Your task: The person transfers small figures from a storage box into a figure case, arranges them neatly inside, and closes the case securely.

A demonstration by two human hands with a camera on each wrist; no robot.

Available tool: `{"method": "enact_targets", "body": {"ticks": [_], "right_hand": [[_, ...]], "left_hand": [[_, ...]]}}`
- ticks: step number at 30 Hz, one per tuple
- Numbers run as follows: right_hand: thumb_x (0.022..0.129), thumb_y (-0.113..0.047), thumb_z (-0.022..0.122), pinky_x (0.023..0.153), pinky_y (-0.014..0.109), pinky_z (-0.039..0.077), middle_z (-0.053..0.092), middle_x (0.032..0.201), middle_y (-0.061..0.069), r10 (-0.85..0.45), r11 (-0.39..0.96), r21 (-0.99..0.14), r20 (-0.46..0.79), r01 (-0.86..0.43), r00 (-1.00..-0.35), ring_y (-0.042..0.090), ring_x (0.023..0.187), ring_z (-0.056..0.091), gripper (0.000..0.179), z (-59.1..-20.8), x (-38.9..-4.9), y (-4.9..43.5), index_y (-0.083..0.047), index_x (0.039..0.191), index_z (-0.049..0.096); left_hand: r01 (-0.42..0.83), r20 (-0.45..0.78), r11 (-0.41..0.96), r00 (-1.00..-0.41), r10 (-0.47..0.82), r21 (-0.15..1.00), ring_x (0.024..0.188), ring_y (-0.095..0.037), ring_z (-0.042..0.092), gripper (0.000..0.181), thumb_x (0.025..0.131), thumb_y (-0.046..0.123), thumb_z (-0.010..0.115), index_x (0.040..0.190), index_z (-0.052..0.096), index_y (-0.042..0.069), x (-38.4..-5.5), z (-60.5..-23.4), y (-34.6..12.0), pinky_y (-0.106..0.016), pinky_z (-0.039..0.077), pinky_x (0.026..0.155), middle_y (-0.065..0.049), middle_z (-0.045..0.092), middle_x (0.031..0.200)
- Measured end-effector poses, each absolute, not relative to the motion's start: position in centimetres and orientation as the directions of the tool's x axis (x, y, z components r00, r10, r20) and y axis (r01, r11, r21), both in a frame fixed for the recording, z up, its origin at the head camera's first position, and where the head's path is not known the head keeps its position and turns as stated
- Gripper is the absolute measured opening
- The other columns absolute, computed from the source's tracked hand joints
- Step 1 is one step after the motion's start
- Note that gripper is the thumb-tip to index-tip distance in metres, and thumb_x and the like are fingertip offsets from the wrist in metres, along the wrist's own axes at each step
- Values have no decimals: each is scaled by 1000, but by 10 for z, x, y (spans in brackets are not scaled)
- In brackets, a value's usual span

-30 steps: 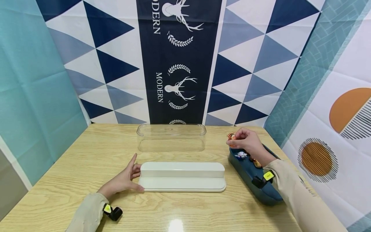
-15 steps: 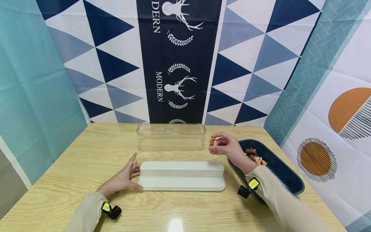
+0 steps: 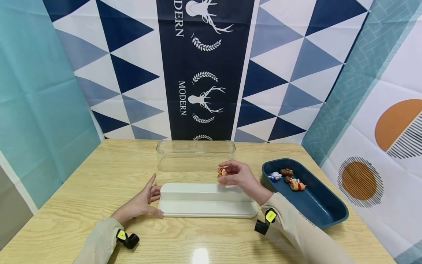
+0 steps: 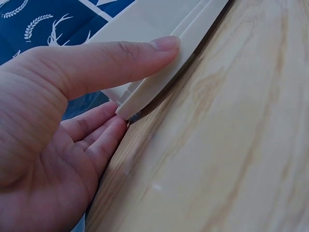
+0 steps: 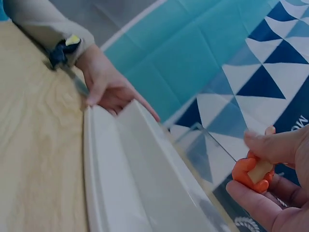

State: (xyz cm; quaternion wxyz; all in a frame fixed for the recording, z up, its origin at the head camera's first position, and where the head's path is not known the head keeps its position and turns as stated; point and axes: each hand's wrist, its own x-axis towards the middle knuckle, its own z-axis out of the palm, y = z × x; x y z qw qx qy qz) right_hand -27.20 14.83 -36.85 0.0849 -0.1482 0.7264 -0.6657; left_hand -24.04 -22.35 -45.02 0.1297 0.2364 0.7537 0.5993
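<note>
Orange figurine (image 3: 222,171): one, raised in the right hand (image 3: 244,179) near the back edge of the white base (image 3: 207,208); whether directly above or just behind, I cannot tell.
Right fingers: narrowed on the figurine, pinching it against the thumb, likely because it is so small.
Left hand (image 3: 145,203): thumb and fingers wide apart at the base's left end, thumb on its front lip, probably to steady it.
White base: one, two levels, the higher along the back; flat on the counter (image 3: 82,176), seemingly centred so both hands reach it.
Clear box (image 3: 196,161): one, behind the base, perhaps set there to leave working room.
Dark blue bin (image 3: 324,212): one, to the right, presumably within easy reach of the right hand.
Bin contents: one white-and-blue figurine (image 3: 275,176), one tan-and-red figurine (image 3: 297,185), and brown pieces (image 3: 286,172), one or two; they lie too close to tell.
</note>
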Motion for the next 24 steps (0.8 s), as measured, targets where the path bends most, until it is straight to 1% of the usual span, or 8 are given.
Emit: {"method": "enact_targets", "body": {"ticks": [5, 9, 14, 19, 24], "right_hand": [[84, 10, 69, 73, 29, 62, 62, 91, 4, -372, 21, -996, 69, -82, -926, 14, 81, 66, 49, -372, -264, 137, 14, 130, 52], [86, 9, 68, 72, 28, 61, 62, 92, 4, -406, 0, -996, 81, -89, -910, 13, 82, 66, 47, -378, -259, 127, 15, 130, 52], [85, 12, 69, 75, 33, 62, 66, 93, 6, -453, -40, -994, 105, -98, -885, 16, 83, 69, 43, -387, -253, 115, 15, 125, 55], [82, 12, 72, 74, 36, 62, 68, 92, 5, -453, -41, -994, 111, -104, -885, 15, 81, 70, 40, -395, -248, 101, 15, 120, 58], [79, 10, 76, 71, 29, 61, 68, 91, 4, -449, -3, -988, 139, -154, -883, 14, 79, 67, 36, -401, -243, 85, 13, 112, 61]], "left_hand": [[203, 89, 167, -852, 517, 965, 131, -54, 38, 141, 71, 0, 89, 149, -29, -1, -241, -450, -224, -49, 34, 112, -39, 35, 142], [198, 83, 170, -852, 518, 965, 132, -54, 38, 140, 72, -2, 88, 149, -29, -1, -240, -452, -224, -48, 35, 112, -39, 35, 143], [196, 82, 171, -853, 515, 966, 132, -55, 37, 140, 72, -3, 87, 149, -29, -1, -240, -452, -224, -48, 35, 112, -40, 34, 143], [202, 90, 165, -852, 516, 965, 131, -55, 38, 140, 71, -2, 88, 149, -28, -2, -240, -452, -224, -48, 35, 112, -40, 34, 143], [212, 101, 158, -847, 522, 964, 131, -57, 37, 140, 71, -2, 88, 149, -29, -3, -242, -452, -224, -46, 37, 111, -41, 34, 142]]}}
